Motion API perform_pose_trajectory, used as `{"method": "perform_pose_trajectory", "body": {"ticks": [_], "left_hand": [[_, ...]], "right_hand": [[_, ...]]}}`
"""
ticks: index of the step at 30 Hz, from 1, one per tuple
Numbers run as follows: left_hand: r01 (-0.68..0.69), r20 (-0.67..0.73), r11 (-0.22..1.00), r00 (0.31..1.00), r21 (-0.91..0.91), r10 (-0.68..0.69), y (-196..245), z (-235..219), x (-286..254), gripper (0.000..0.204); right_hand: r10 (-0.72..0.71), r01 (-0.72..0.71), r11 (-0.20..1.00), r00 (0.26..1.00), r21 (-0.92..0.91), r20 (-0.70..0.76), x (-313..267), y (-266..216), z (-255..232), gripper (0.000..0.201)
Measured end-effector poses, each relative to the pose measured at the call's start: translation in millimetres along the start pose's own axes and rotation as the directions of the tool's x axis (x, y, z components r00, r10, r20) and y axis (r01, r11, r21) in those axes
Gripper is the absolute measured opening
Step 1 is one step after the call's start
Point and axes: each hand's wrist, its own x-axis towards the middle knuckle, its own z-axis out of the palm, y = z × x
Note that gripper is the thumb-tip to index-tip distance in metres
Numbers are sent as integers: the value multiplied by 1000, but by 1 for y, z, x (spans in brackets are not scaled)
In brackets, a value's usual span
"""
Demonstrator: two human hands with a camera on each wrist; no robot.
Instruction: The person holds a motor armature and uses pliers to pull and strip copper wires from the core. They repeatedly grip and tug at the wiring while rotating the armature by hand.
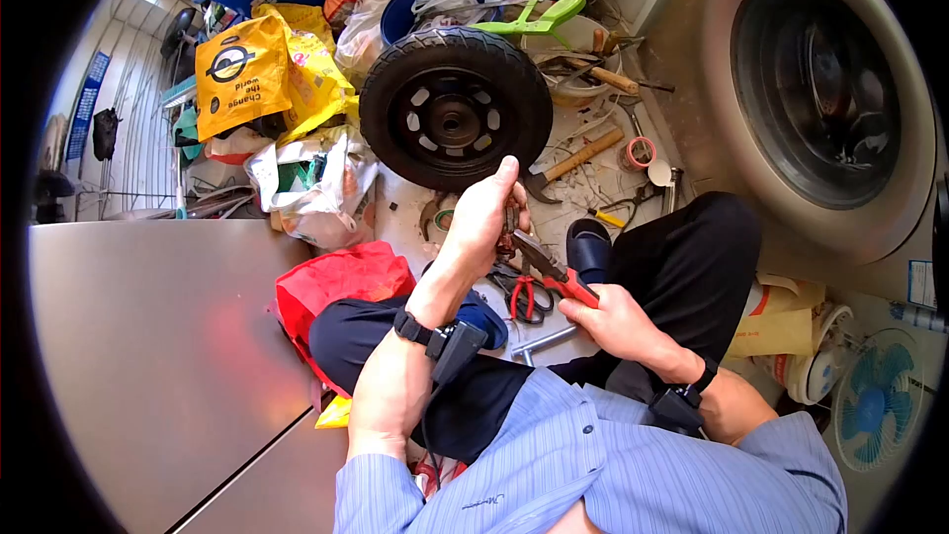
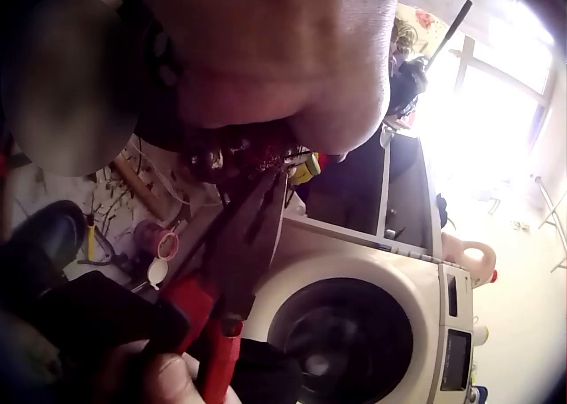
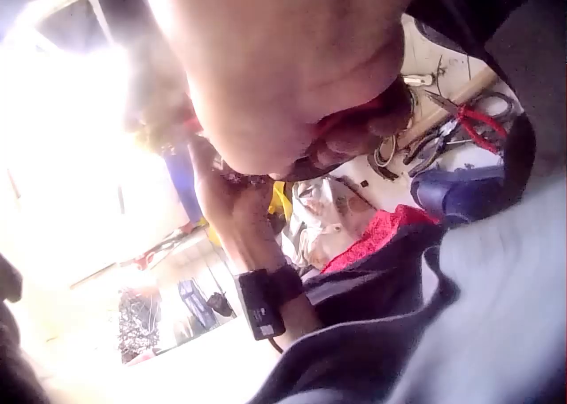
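Observation:
My left hand (image 1: 480,222) is raised in front of me, thumb up, and grips a small reddish-brown metal part (image 2: 257,156). Most of that part is hidden by the palm and fingers, so I cannot tell its kind. In my right hand (image 1: 621,322) is a pair of pliers (image 1: 568,285) with red handles. Its dark metal jaws point up and left, with their tips right at the metal part. The left wrist view shows the pliers (image 2: 237,271) from close by. Curled fingers cover the red handles in the right wrist view.
A black-tyred wheel (image 1: 455,109) lies beyond my hands. Tools litter the floor: a wooden-handled hammer (image 1: 583,153), red-handled cutters (image 1: 531,297) and a T-shaped metal bar (image 1: 544,343). A washing machine (image 1: 712,89) stands right, bags (image 1: 242,74) left, a silver panel (image 1: 168,316) nearer.

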Motion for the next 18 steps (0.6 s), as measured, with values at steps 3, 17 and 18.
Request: {"method": "perform_pose_trajectory", "body": {"ticks": [3,17,18], "left_hand": [[-47,-47,998,998,49,49,0,3,-6,55],[-114,-113,977,984,178,136,-1,0,-12,49],[-109,-118,973,984,204,135,-1,0,-11,46]], "right_hand": [[-132,108,953,989,-282,-69,2,-4,-8,37],[-600,242,416,797,-877,-65,13,-17,-45,18],[-639,219,351,767,-911,-62,15,-18,-47,18]]}}
